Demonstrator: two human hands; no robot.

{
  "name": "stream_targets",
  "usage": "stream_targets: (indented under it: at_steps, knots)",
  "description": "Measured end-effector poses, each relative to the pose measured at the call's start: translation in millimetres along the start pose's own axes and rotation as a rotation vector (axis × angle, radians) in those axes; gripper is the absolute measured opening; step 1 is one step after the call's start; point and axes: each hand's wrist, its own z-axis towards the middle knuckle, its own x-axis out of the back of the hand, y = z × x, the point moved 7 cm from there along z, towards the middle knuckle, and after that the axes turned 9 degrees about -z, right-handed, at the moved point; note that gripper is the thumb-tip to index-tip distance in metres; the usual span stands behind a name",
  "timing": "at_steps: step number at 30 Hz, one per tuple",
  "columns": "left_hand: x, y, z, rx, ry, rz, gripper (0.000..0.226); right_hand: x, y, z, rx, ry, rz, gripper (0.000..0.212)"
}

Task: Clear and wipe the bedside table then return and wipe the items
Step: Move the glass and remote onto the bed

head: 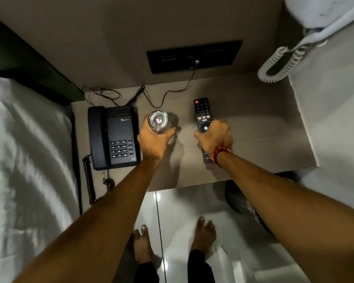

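Observation:
A beige bedside table (253,123) stands against the wall. At its middle a clear drinking glass (158,120) is upright, with my left hand (154,141) wrapped around it. To the right lies a black TV remote (201,111), and my right hand (215,137) is closed over its lower half; a red thread is tied around that wrist. A black desk telephone (113,137) sits at the table's left end, its coiled cord hanging over the front edge.
A bed with white sheets (27,160) borders the table on the left. A black socket panel (193,56) on the wall feeds thin cables (168,94) onto the table. A white coiled cord (282,62) hangs at upper right. A dark mesh bin (241,201) stands below on the tiled floor.

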Motion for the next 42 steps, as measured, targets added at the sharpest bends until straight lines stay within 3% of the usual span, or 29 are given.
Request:
stream_targets:
  at_steps: [4,8,16,23,30,34,37,42]
  knots:
    - [74.1,25.8,-12.9,-0.061,0.070,-0.031,0.067,20.8,-51.5,-35.6,0.112,0.005,0.037,0.050]
    - [151.3,53.3,-25.0,-0.097,0.110,-0.109,0.051,37.3,-126.9,-81.4,0.258,-0.014,0.116,0.052]
    - [422.6,63.2,-79.0,-0.172,0.599,-0.160,0.043,17.5,-356.5,-270.8,0.700,-0.119,0.118,0.050]
    - [583.4,-5.4,-142.9,-0.056,0.898,-0.075,0.042,-52.5,-448.1,-411.2,0.932,-0.292,0.022,0.041]
    - [623.0,-62.8,-168.2,0.065,0.912,-0.082,0.052,-107.3,-466.0,-457.3,1.012,-0.234,-0.093,0.045]
    - [626.9,-64.5,-169.4,0.007,0.887,-0.104,0.079,-110.5,-466.3,-456.4,1.065,-0.107,-0.170,0.058]
    - [634.0,-45.4,-169.0,-0.082,0.966,-0.098,0.087,-96.4,-466.9,-442.0,1.075,0.017,-0.150,0.071]
    - [622.4,35.8,-157.3,-0.350,1.058,0.216,0.064,-61.9,-460.9,-391.4,1.035,0.150,-0.062,0.073]
